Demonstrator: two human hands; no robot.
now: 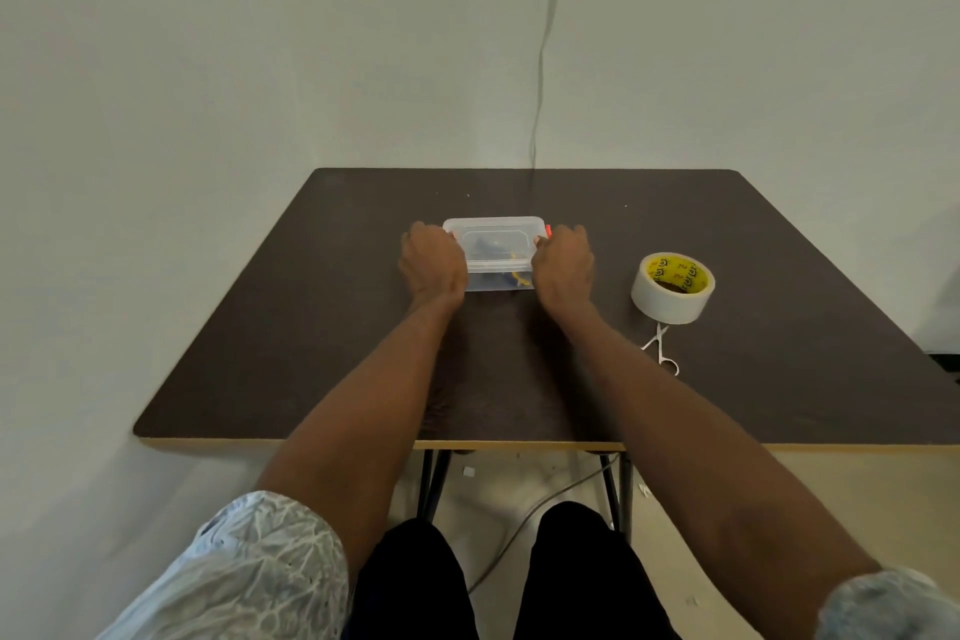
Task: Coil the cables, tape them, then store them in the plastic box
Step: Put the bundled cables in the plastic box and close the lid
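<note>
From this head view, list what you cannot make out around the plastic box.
1. Fingers of the left hand and right hand: curled over the plastic box ends, so latch state is hidden.
2. Cables: blurred through the clear wall; coiling and tape unreadable.
3. Scissors: blades tucked behind the tape roll.

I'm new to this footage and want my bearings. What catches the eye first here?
Two hands, the left hand and the right hand, grip the ends of a lidded clear plastic box at mid-table, with dark and yellow cables inside. To its right stands a roll of tape, with small scissors just in front of it.
</note>
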